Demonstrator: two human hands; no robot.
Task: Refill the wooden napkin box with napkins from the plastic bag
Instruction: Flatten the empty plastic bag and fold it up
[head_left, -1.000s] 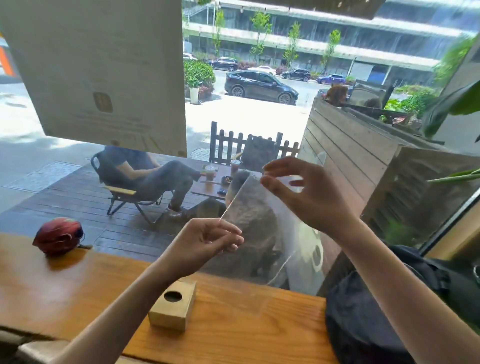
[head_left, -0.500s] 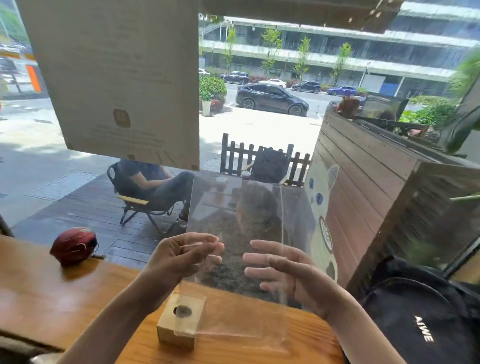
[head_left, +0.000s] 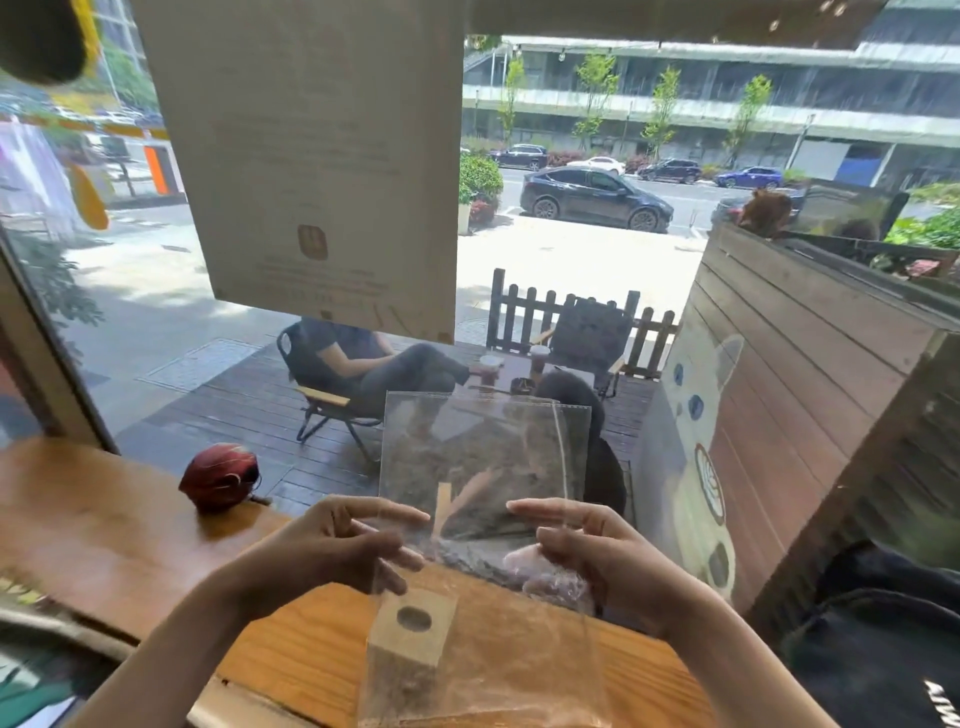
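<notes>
Held up a clear plastic bag (head_left: 483, 467) over the counter (head_left: 311, 644), pinched by the left hand (head_left: 332, 545) at 9 o'clock and the right hand (head_left: 597, 551) at 3 o'clock. Looked empty, no napkins seen inside. Sat just behind the bag at 6 o'clock: the wooden napkin box (head_left: 410, 631). Could not tell if filled. Probably near the end.

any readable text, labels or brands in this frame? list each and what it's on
White letters on the black bag at bottom right: cut off by the frame edge, not readable here.
Printed lines and a small gold emblem on the paper sheet hanging in the window: too faint to read.
Clear plastic bag, wooden napkin box: no text visible.
</notes>
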